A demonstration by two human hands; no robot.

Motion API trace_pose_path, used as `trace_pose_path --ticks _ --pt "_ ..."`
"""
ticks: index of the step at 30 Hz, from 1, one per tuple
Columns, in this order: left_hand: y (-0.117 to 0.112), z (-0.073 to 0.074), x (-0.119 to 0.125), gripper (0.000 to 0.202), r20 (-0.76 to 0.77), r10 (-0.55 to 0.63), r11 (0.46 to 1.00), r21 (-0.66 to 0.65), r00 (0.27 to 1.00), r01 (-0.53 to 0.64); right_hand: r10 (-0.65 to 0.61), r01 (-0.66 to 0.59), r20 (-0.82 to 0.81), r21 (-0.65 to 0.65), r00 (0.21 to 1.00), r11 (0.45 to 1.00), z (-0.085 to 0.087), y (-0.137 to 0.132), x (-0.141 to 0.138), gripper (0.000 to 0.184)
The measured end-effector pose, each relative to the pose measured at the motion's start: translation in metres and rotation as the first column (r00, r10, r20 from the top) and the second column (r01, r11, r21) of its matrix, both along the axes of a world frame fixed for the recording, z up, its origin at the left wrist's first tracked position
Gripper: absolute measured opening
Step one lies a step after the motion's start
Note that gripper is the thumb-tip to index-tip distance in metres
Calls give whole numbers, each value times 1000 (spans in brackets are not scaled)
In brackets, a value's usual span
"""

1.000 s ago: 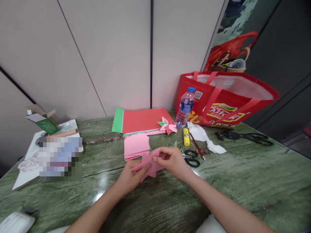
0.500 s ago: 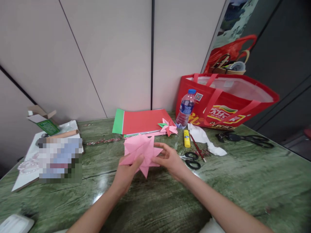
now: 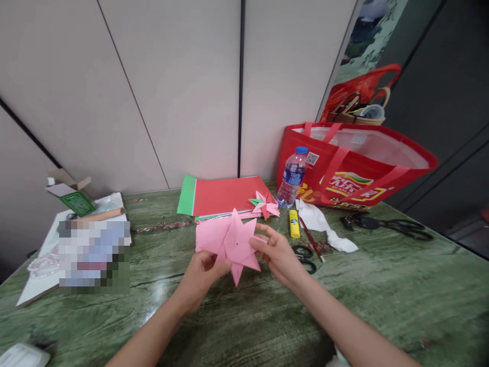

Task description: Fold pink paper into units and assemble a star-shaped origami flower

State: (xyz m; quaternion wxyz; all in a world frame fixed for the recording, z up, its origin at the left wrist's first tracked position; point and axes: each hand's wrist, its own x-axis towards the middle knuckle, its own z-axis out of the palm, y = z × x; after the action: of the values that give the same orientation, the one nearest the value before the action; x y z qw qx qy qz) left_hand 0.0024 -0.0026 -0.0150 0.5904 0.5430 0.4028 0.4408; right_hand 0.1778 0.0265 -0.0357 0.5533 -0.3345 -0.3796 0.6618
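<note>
A pink folded paper star (image 3: 237, 244) with several points is held up between both hands over the table. My left hand (image 3: 202, 278) pinches its lower left side, thumb on the front face. On the right, my right hand (image 3: 277, 252) grips a point between thumb and fingers. Behind the star's left part shows a pink paper sheet (image 3: 209, 233). Farther back, a smaller star in pink, red and green (image 3: 264, 205) rests on red paper (image 3: 229, 196) with a green sheet (image 3: 187, 195) at its left.
To the right are a yellow glue stick (image 3: 294, 224), black-handled scissors (image 3: 307, 260), a pencil (image 3: 311, 238), white tissue (image 3: 324, 224), a water bottle (image 3: 292, 178) and a red bag (image 3: 355, 168). At left stand a green box (image 3: 78, 201) and a white board (image 3: 36, 280). Dark scissors (image 3: 401, 227) lie far right.
The pink star has turned in my hands and now shows its face more squarely, slightly farther right. My left thumb has shifted to its lower edge. The view has tilted up a little.
</note>
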Motion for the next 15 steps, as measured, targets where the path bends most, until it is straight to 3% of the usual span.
trace_pose_path --ticks 4,7,9,12,13,15 --pt "0 -3 -1 27 -153 89 996 42 984 -84 64 -79 143 98 988 992 -1 -5 -6 39" --pt "0 -2 0 25 -285 195 979 118 939 -168 -147 56 341 262 929 963 -3 -7 -7 38" --pt "0 0 2 29 -362 234 968 172 902 -182 -406 190 451 451 795 872 -2 -9 -6 39" --pt "-2 1 5 35 -428 234 962 231 873 -145 -681 244 433 709 591 662 3 -14 -3 34" --pt "-2 1 6 36 -436 222 962 246 872 -121 -714 216 410 763 568 609 5 -15 -3 30" --pt "-2 0 6 34 -436 196 956 286 878 -71 -704 102 406 823 583 559 8 -18 -2 24"
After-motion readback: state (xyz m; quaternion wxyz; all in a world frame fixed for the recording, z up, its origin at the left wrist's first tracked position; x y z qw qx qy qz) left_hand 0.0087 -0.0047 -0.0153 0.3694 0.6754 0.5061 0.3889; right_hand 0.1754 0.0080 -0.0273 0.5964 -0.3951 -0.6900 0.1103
